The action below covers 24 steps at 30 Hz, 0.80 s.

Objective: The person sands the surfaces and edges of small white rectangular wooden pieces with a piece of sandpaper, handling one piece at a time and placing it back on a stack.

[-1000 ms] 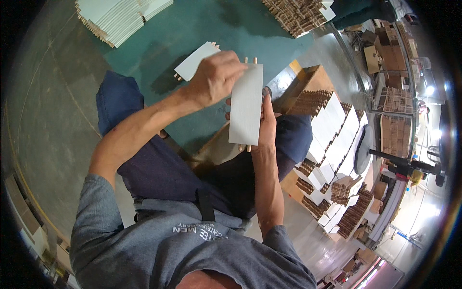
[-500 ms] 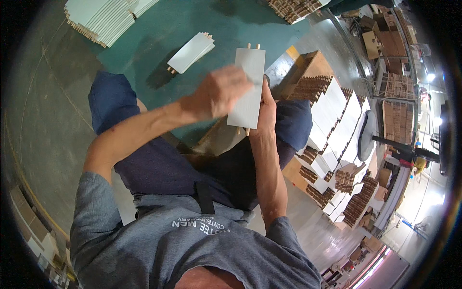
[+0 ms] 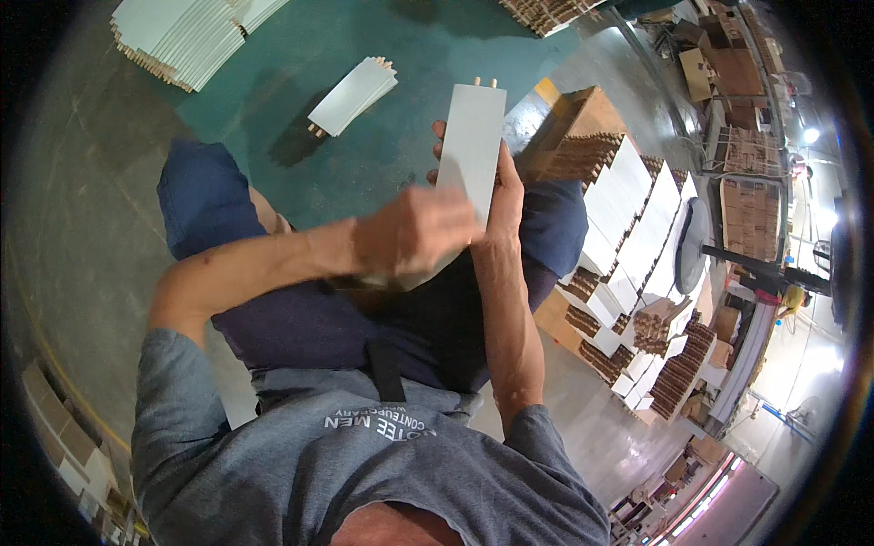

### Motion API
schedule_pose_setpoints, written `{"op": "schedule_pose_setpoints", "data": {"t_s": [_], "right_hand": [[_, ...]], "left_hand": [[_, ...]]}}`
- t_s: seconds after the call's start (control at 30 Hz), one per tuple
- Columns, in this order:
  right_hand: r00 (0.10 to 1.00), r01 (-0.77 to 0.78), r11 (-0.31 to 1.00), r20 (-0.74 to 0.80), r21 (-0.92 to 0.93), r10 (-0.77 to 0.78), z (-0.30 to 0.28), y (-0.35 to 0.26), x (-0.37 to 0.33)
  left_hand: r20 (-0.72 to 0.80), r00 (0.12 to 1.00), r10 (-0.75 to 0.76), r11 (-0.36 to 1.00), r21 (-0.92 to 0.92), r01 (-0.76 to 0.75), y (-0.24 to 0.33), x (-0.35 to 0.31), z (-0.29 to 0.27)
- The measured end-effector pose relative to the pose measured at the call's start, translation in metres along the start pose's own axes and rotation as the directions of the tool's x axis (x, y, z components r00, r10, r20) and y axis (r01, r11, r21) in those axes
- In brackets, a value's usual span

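A workshop bends around the fisheye view: grey floor (image 3: 82,182) from 8 to 10 o'clock, cartons (image 3: 751,214) on shelving between 2 and 3, bright lamps beyond them, and a green surface (image 3: 414,136) spreading across the top from 11 to 1.

The panel (image 3: 469,136) — white, long and narrow — is just past 12 o'clock from the middle of the view, in front of the seated person. Two wooden pegs (image 3: 493,83) stick out of its far end. The right hand (image 3: 506,196) supports it from below, the thumb along its 3 o'clock edge and fingertips curling round at 9, so the grip is wrapped about its width.

The left hand (image 3: 419,227) is blurred, curled into a loose fist over the panel's near end, at its 6 o'clock side. Whether it touches the panel or has anything between its fingers, I cannot tell.

At 11 o'clock a small stack (image 3: 350,96) of similar panels lies on the green, pegs showing at both ends; past it, towards 10, is a larger pile (image 3: 177,36). At 3 o'clock white pieces (image 3: 624,209) with brown edges stand in rows by a wooden board (image 3: 592,114) — a dark disc (image 3: 694,246) just beside them.
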State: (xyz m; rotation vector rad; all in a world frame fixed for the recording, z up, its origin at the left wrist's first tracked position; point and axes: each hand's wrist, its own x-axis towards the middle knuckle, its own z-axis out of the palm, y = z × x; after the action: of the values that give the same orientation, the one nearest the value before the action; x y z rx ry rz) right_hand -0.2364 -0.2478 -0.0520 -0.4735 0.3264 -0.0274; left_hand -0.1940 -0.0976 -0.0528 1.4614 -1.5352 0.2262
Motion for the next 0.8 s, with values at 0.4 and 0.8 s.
{"op": "schedule_pose_setpoints", "data": {"t_s": [0.4,0.8], "right_hand": [[0.955,-0.003,0.960,-0.287,-0.281,-0.081,0.013,0.016,0.000],[0.899,-0.344,0.577,-0.437,-0.741,-0.026,-0.021,0.082,0.156]], "left_hand": [[-0.249,0.967,-0.057,0.970,-0.244,-0.006,0.023,0.020,-0.037],[-0.498,0.802,-0.328,0.933,-0.302,0.195,-0.036,0.019,-0.040]]}}
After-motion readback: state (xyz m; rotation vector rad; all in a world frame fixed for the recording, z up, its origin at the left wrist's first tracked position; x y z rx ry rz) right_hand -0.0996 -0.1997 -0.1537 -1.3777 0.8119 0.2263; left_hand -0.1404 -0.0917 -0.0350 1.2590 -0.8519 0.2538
